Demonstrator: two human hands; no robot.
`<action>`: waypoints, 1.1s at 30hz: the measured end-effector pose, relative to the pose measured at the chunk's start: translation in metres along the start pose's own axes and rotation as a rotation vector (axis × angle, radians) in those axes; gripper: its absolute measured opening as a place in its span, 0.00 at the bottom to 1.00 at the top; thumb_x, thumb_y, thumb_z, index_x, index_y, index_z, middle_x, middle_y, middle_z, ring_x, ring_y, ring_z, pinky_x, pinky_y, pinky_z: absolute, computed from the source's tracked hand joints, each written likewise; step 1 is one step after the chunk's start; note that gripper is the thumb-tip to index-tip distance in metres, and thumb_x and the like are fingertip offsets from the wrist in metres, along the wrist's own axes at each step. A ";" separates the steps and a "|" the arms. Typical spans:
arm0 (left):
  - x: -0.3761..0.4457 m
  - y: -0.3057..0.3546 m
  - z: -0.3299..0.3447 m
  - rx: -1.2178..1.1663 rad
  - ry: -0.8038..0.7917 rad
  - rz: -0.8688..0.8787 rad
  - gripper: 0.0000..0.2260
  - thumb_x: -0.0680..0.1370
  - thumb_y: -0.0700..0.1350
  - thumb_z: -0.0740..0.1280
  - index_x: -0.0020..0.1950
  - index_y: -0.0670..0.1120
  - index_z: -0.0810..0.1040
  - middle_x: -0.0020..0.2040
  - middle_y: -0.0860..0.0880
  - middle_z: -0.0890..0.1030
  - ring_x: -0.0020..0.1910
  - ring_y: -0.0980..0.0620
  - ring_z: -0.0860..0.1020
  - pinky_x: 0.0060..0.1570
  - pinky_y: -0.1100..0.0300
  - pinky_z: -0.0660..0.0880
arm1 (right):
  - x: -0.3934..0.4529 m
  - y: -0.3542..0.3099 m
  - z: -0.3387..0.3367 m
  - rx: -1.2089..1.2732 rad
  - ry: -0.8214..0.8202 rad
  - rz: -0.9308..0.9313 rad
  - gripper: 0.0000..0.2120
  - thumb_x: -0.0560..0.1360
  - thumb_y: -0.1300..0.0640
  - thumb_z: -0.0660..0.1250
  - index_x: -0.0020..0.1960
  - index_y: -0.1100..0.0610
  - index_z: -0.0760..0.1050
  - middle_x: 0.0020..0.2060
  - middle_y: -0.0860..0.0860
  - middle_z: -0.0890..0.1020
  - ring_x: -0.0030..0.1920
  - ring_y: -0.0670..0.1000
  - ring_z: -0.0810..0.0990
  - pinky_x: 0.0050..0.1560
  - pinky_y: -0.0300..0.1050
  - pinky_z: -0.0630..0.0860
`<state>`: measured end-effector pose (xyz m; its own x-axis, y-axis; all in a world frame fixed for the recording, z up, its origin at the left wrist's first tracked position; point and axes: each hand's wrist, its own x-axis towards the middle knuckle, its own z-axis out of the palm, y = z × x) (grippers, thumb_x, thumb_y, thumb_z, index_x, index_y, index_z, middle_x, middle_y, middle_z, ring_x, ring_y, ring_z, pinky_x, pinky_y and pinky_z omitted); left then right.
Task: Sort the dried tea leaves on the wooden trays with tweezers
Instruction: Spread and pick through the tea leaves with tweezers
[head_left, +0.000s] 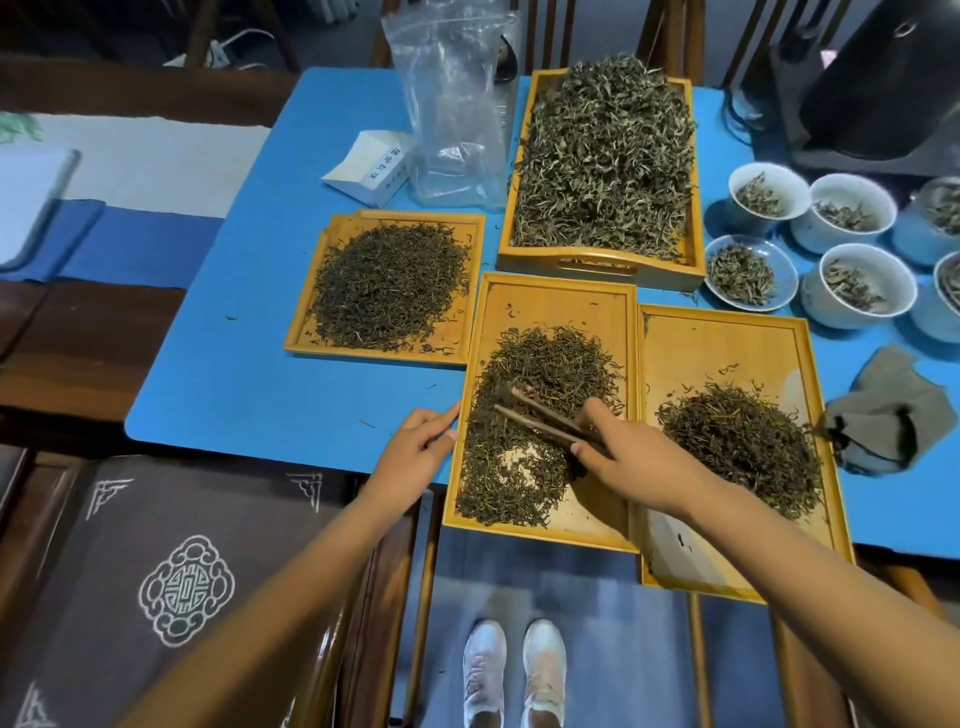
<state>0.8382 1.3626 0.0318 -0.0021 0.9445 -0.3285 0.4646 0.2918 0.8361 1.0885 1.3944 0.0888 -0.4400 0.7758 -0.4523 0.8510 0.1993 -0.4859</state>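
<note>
My right hand (631, 454) grips wooden tweezers (540, 415), whose tips lie spread in the dried tea leaves (545, 374) on the middle wooden tray (556, 296). My left hand (418, 449) rests against that tray's left rim, fingers bent, holding nothing. To the right lies a second tray (727, 338) with a darker tea pile (743, 441). On the left sits a third tray (457, 223) with a tea heap (389, 286). At the back stands a deep tray (597, 267) heaped with lighter, larger leaves (602, 156).
Several white bowls (852, 286) with leaves stand at the right on the blue table (249, 364). A grey cloth pouch (883, 410), a clear plastic bag (452, 104) and a white paper box (371, 166) also lie there. Below are a chair and my white shoes (511, 670).
</note>
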 end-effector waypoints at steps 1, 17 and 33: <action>0.000 0.000 0.000 -0.001 0.002 -0.001 0.18 0.81 0.45 0.59 0.71 0.48 0.66 0.44 0.53 0.69 0.44 0.63 0.71 0.43 0.80 0.64 | 0.001 0.000 0.000 -0.011 -0.022 -0.013 0.09 0.79 0.51 0.58 0.57 0.53 0.63 0.30 0.45 0.73 0.27 0.43 0.71 0.22 0.33 0.62; 0.001 0.000 -0.001 -0.012 0.001 -0.004 0.18 0.80 0.44 0.59 0.70 0.48 0.67 0.44 0.53 0.69 0.44 0.61 0.70 0.43 0.80 0.63 | -0.015 0.045 -0.052 0.010 -0.037 0.098 0.08 0.75 0.50 0.64 0.51 0.47 0.66 0.35 0.47 0.80 0.33 0.43 0.79 0.30 0.35 0.73; 0.002 -0.003 0.000 -0.026 0.019 -0.008 0.17 0.80 0.45 0.60 0.70 0.49 0.68 0.46 0.49 0.70 0.43 0.58 0.71 0.42 0.78 0.65 | 0.008 0.059 -0.058 -0.013 0.102 0.245 0.09 0.77 0.49 0.63 0.52 0.51 0.66 0.44 0.53 0.80 0.37 0.48 0.77 0.34 0.44 0.74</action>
<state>0.8373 1.3636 0.0288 -0.0230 0.9447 -0.3271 0.4411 0.3032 0.8447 1.1517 1.4475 0.0999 -0.1900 0.8581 -0.4771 0.9325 0.0056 -0.3612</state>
